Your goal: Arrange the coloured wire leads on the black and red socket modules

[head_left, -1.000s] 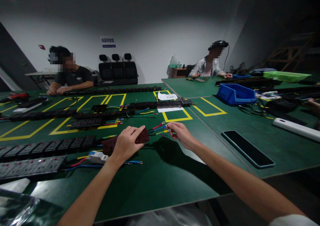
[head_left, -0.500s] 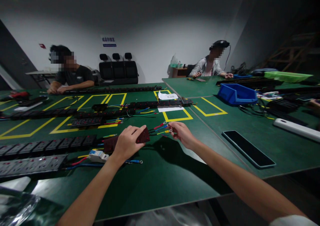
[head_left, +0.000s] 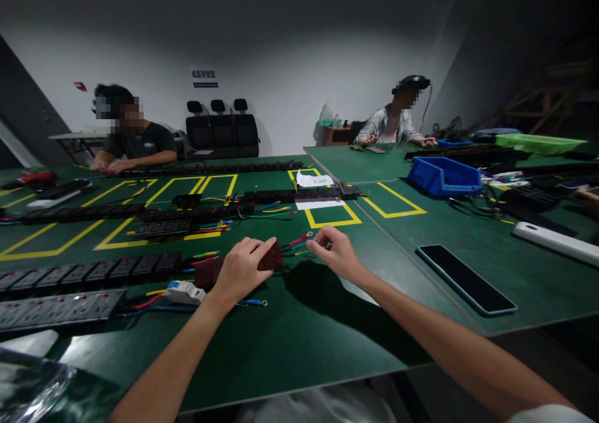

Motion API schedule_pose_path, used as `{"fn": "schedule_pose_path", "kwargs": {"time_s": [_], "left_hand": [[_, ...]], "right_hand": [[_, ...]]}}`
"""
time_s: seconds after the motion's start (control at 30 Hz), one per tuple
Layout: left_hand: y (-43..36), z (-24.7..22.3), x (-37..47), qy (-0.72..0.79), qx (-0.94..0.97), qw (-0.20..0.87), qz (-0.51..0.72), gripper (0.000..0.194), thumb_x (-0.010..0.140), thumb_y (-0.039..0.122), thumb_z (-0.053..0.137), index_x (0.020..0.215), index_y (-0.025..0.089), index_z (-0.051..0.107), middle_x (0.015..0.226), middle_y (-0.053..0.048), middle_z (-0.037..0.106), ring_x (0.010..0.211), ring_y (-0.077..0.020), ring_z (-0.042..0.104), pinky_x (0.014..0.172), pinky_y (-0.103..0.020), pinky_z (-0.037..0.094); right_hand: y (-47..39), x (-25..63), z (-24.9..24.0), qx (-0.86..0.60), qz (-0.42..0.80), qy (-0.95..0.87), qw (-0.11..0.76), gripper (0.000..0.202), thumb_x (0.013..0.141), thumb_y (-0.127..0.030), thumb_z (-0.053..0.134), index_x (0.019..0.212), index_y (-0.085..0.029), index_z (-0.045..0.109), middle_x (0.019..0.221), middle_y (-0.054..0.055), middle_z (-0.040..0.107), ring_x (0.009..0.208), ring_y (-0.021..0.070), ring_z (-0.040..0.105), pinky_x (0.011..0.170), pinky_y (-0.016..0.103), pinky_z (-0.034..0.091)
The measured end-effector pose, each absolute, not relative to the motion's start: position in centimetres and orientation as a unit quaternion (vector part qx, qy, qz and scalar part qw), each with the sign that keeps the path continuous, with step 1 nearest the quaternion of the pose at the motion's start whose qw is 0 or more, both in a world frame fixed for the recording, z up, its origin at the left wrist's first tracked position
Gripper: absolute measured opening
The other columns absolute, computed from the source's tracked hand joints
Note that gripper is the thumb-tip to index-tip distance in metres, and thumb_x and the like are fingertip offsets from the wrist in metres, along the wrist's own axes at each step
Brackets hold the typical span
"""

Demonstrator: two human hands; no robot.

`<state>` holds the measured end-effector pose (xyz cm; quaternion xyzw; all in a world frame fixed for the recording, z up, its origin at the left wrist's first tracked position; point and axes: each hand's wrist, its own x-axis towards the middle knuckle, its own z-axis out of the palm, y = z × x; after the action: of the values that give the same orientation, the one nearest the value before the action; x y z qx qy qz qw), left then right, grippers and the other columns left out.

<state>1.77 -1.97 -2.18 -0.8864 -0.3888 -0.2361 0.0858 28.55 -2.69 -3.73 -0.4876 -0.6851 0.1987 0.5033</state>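
Note:
My left hand (head_left: 241, 266) is closed over a dark red socket strip (head_left: 271, 257), which shows on both sides of the fingers. Short red, blue and yellow-green wires (head_left: 297, 242) with ring terminals stick out from the strip's right end. At their tips my right hand (head_left: 337, 253) pinches the yellow-green wire between thumb and fingers; its terminal is mostly hidden. Just left of the left wrist lies a white and blue circuit breaker (head_left: 185, 292) wired to a black socket strip (head_left: 65, 307). Another black socket strip (head_left: 126, 270) lies behind it.
A phone (head_left: 463, 278) lies right of my right arm, with a blue bin (head_left: 444, 176) beyond it. More socket strips (head_left: 201, 211) cross the green table (head_left: 299, 348) farther back. Two people (head_left: 140, 139) sit at the far side. Clear plastic (head_left: 32, 385) lies front left.
My right hand has shifted slightly left, and its fingers have closed further over the yellow-green wire's end. My left hand stays on the dark red strip.

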Motion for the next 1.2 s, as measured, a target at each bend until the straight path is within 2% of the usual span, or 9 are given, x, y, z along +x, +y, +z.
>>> {"fn": "schedule_pose_path", "kwargs": {"time_s": [0.17,0.47,0.83,1.2], "left_hand": [[-1.9,-2.2,1.8,-0.387,-0.887,0.086,-0.238,0.074,0.075,0.017,0.084,0.143,0.016,0.054,0.11,-0.01,0.067,0.101,-0.0287,0.06,0.087,-0.042,0.053],[-1.8,-2.3,1.7,-0.394,-0.884,0.08,-0.238,0.075,0.074,0.017,0.085,0.142,0.016,0.055,0.11,-0.01,0.068,0.101,-0.0285,0.061,0.088,-0.041,0.053],[-1.9,-2.1,1.7,-0.394,-0.881,0.083,-0.249,0.074,0.074,0.015,0.083,0.142,0.016,0.055,0.11,-0.01,0.068,0.1,-0.0279,0.061,0.088,-0.041,0.052],[-1.9,-2.0,1.6,-0.39,-0.882,0.083,-0.252,0.074,0.075,0.016,0.083,0.142,0.017,0.054,0.111,-0.01,0.068,0.1,-0.0278,0.061,0.088,-0.041,0.053]], "right_hand": [[-3.5,28.2,-3.1,-0.471,0.114,-0.724,0.491,0.023,0.091,-0.032,0.065,0.072,-0.023,0.056,0.072,0.001,0.052,0.066,0.0166,0.048,0.061,0.031,0.035],[-3.4,28.0,-3.8,-0.468,0.073,-0.727,0.498,0.021,0.09,-0.03,0.065,0.073,-0.021,0.057,0.074,0.0,0.052,0.063,0.0141,0.047,0.058,0.029,0.035],[-2.6,28.7,-3.9,-0.493,0.148,-0.688,0.511,0.028,0.091,-0.043,0.067,0.075,-0.02,0.062,0.068,-0.001,0.054,0.062,0.0146,0.048,0.058,0.029,0.035],[-1.7,28.8,-4.5,-0.513,0.26,-0.64,0.509,0.034,0.086,-0.049,0.066,0.071,-0.018,0.064,0.062,-0.001,0.055,0.058,0.0143,0.047,0.054,0.028,0.032]]}}
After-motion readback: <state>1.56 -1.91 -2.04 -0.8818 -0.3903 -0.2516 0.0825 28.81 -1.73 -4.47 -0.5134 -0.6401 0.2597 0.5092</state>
